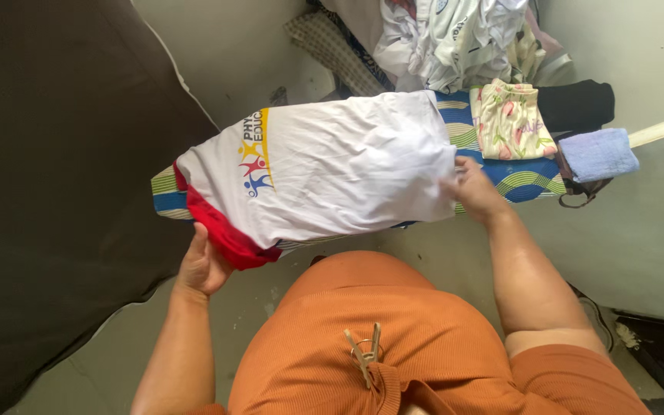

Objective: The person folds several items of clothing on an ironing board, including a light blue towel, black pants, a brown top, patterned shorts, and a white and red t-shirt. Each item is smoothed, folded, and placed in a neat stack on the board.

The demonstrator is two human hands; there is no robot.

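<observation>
Left hand (pixel 203 265) is gripping the white T-shirt's (pixel 324 165) red collar end; right hand (pixel 474 188) is pinching its hem on the ironing board (pixel 528 180). The overhanging collar end could slide off.

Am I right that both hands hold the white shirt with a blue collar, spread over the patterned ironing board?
Not quite: the collar is red, not blue, as the head view shows. The left hand grips the white shirt at that red collar end, the right hand holds its other end, and it lies over the patterned ironing board.
</observation>
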